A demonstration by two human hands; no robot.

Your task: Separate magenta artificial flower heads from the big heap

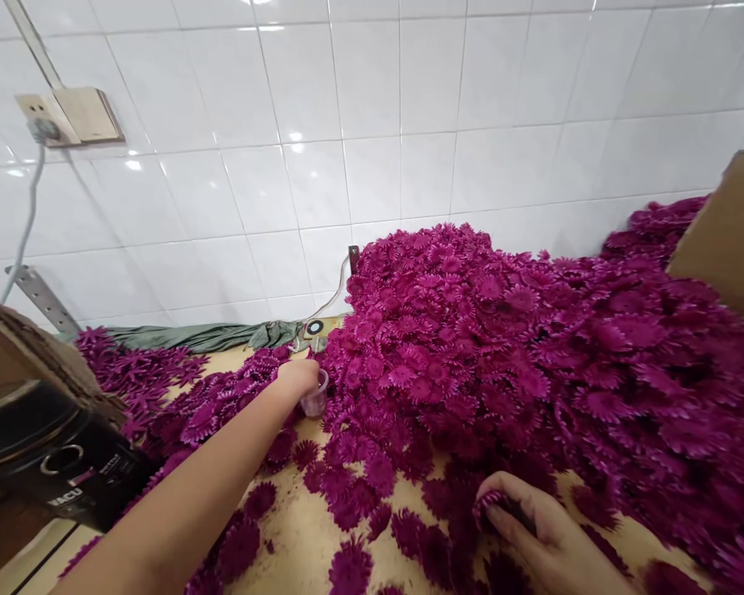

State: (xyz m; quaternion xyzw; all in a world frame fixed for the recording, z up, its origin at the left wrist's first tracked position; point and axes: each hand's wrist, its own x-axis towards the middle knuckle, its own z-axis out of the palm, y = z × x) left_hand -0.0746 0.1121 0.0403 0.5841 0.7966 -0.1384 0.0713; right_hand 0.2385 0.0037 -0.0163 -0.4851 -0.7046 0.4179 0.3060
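The right hand (542,529) is low down, near the bottom edge. Its thumb and fingers are pinching one purple flower (488,498), which looks bent between them. More flowers lie on the tabletop (301,516) around this hand.

The left hand (298,378) reaches far out, with the bare arm stretched across the tabletop. It is right at a small see-through cup (316,400). The left fingers are hidden behind the hand, so I cannot tell if they are spread or pinching something. The cup stands at the left foot of a very big pile of purple flowers (452,322). A lower heap of purple flowers (217,405) lies to the left of the cup. Some loose flowers are dotted over the front of the tabletop, between the two arms.

A green cloth (186,335) lies along the back, by the white tile wall (434,83). At the left is a black can (50,454) with a brown cardboard box (43,355) behind it. Another piece of cardboard (725,240) stands at the far right. A gray cord (30,207) hangs from a plug in the wall socket (45,120).
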